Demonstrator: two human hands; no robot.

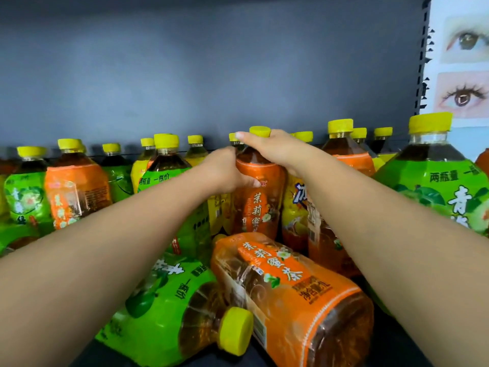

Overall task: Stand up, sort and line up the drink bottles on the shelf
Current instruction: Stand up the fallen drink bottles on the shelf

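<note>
Both hands hold one upright orange-label bottle (258, 197) just above centre: the left hand (226, 169) wraps its shoulder from nine o'clock, thumb across the label, while the right hand (267, 145) curls over the neck below its yellow cap (259, 131), probably to steady and steer it into line. Toward six o'clock an orange bottle (293, 295) and a green bottle (169, 308) lie toppled on the shelf (397, 348), awaiting standing. Mixed upright bottles fill the back row from nine to three.

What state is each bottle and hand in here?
Held orange-label bottle: upright, gripped by both hands.
Left hand: wrapped round that bottle's shoulder.
Right hand: curled over its neck, below the cap.
Front orange-label bottle: lying on its side.
Front green-label bottle: lying down, cap toward the camera.
Big green-label bottle: upright, at right.
</note>
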